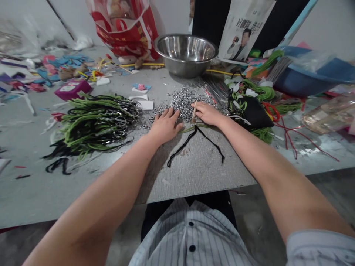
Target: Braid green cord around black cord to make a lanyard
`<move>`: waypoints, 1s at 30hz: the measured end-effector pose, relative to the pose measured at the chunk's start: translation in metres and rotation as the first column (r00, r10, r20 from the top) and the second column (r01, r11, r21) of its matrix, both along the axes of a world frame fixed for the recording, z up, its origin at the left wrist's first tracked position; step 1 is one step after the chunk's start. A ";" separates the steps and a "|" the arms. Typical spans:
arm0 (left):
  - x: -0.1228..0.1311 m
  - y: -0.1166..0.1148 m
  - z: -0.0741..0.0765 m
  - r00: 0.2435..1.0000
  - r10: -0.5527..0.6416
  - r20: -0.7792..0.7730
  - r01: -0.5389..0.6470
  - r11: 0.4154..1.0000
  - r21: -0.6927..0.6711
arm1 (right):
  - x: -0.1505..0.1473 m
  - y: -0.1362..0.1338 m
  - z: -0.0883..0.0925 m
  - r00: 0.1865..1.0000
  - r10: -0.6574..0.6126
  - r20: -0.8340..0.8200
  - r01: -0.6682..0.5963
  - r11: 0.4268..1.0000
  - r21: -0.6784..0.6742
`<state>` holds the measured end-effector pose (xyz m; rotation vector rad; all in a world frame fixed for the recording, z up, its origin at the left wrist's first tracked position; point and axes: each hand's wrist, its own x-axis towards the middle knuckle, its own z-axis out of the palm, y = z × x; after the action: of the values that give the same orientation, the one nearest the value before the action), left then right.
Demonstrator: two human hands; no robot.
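Note:
My left hand [167, 126] lies with its fingers spread on the near left edge of a pile of small shiny metal rings or nuts [181, 99]. My right hand [208, 112] is closed at the pile's right side, a thin tan stick [194, 112] upright in its fingers. Just below the stick, a black cord [184, 145] lies in an upturned V, and a green cord [188, 129] runs beside it towards my left thumb. Whatever is under my right fingers is hidden.
Left lies a bundle of green and black cords [94, 122] with metal rings. Behind the pile stand a steel bowl [185, 68] and a red-and-white bag [124, 40]. More green cords [263, 92], thin wires [216, 92] and a blue basin [302, 79] are on the right.

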<state>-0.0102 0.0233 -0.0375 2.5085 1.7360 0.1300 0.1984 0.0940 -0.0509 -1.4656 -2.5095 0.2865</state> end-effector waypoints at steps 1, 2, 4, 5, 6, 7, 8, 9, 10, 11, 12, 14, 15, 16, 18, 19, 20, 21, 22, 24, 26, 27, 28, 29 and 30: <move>0.000 0.001 0.000 1.000 -0.026 -0.006 0.026 1.000 0.002 | 0.003 -0.002 -0.001 0.998 0.044 -0.035 -0.044 0.999 0.000; 0.000 0.002 0.000 0.999 -0.051 -0.012 0.051 0.999 -0.003 | 0.006 -0.003 -0.002 0.995 0.074 -0.070 -0.075 0.997 -0.007; -0.001 0.003 0.001 0.996 -0.090 -0.019 0.090 0.996 -0.021 | 0.008 -0.004 -0.002 0.987 0.096 -0.130 -0.100 0.995 -0.024; -0.001 0.003 0.001 0.995 -0.102 -0.018 0.102 0.994 -0.027 | 0.008 -0.004 -0.001 0.983 0.098 -0.153 -0.103 0.994 -0.022; -0.001 0.003 0.001 0.994 -0.111 -0.014 0.110 0.994 -0.026 | 0.006 -0.003 0.000 0.980 0.102 -0.170 -0.105 0.994 -0.011; -0.002 0.003 0.000 0.993 -0.116 -0.009 0.115 0.993 -0.021 | 0.003 -0.001 0.001 0.978 0.108 -0.180 -0.108 0.994 0.007; -0.002 0.003 0.000 0.993 -0.118 -0.005 0.118 0.993 -0.014 | -0.001 0.002 0.002 0.977 0.117 -0.179 -0.115 0.993 0.025; -0.002 0.003 0.000 0.993 -0.118 -0.002 0.118 0.993 -0.008 | -0.005 0.005 0.002 0.977 0.126 -0.170 -0.122 0.992 0.038; -0.003 0.002 -0.001 0.993 -0.118 -0.002 0.118 0.993 -0.004 | -0.009 0.008 0.003 0.979 0.132 -0.153 -0.127 0.991 0.038; -0.003 0.002 -0.001 0.993 -0.116 -0.002 0.116 0.993 -0.001 | -0.013 0.011 0.002 0.982 0.134 -0.131 -0.130 0.991 0.033; -0.003 0.002 -0.001 0.993 -0.116 0.000 0.116 0.993 0.001 | -0.015 0.015 0.001 0.985 0.134 -0.111 -0.132 0.991 0.026; -0.003 0.001 -0.002 0.993 -0.117 0.009 0.117 0.993 0.008 | -0.016 0.019 -0.001 0.985 0.152 -0.086 -0.151 0.988 0.016; -0.003 0.001 -0.002 0.993 -0.117 0.015 0.117 0.993 0.011 | -0.015 0.019 -0.002 0.983 0.163 -0.085 -0.163 0.987 0.015; -0.003 0.000 -0.002 0.993 -0.115 0.019 0.115 0.993 0.012 | -0.012 0.019 -0.004 0.981 0.174 -0.090 -0.173 0.985 0.016; -0.003 0.000 -0.002 0.994 -0.108 0.022 0.108 0.994 0.005 | -0.003 0.015 -0.004 0.977 0.180 -0.114 -0.179 0.984 0.020; -0.003 0.000 -0.002 0.994 -0.105 0.023 0.105 0.994 0.003 | 0.002 0.011 -0.004 0.976 0.175 -0.128 -0.173 0.985 0.023; -0.003 0.000 -0.002 0.994 -0.103 0.025 0.103 0.995 0.003 | 0.006 0.008 -0.003 0.976 0.168 -0.139 -0.166 0.986 0.026; -0.003 0.000 -0.002 0.995 -0.101 0.029 0.100 0.995 0.009 | 0.010 0.004 -0.001 0.976 0.160 -0.145 -0.158 0.987 0.031; -0.004 -0.001 -0.002 0.994 -0.099 0.035 0.099 0.995 0.022 | 0.014 0.001 0.001 0.978 0.155 -0.143 -0.151 0.988 0.038; -0.004 -0.001 -0.002 0.993 -0.102 0.057 0.098 0.993 0.071 | 0.018 -0.004 0.005 0.984 0.140 -0.112 -0.136 0.990 0.049; -0.003 -0.003 0.000 0.987 -0.135 0.088 0.121 0.981 0.149 | 0.019 -0.007 0.008 0.991 0.119 -0.067 -0.115 0.991 0.061; -0.003 -0.004 0.001 0.980 -0.169 0.102 0.147 0.970 0.193 | 0.019 -0.007 0.010 0.993 0.108 -0.052 -0.104 0.992 0.073; -0.002 -0.005 0.002 0.971 -0.212 0.113 0.181 0.954 0.237 | 0.019 -0.008 0.010 0.994 0.100 -0.044 -0.096 0.992 0.086; 0.000 -0.006 0.003 0.957 -0.264 0.119 0.223 0.935 0.277 | 0.018 -0.009 0.011 0.994 0.098 -0.039 -0.094 0.991 0.099; 0.001 -0.008 0.004 0.940 -0.318 0.120 0.269 0.912 0.309 | 0.018 -0.010 0.011 0.994 0.101 -0.035 -0.096 0.989 0.110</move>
<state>-0.0093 0.0155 -0.0333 2.8300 1.3375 0.5947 0.2159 0.0838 -0.0395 -1.2854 -2.5268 0.1909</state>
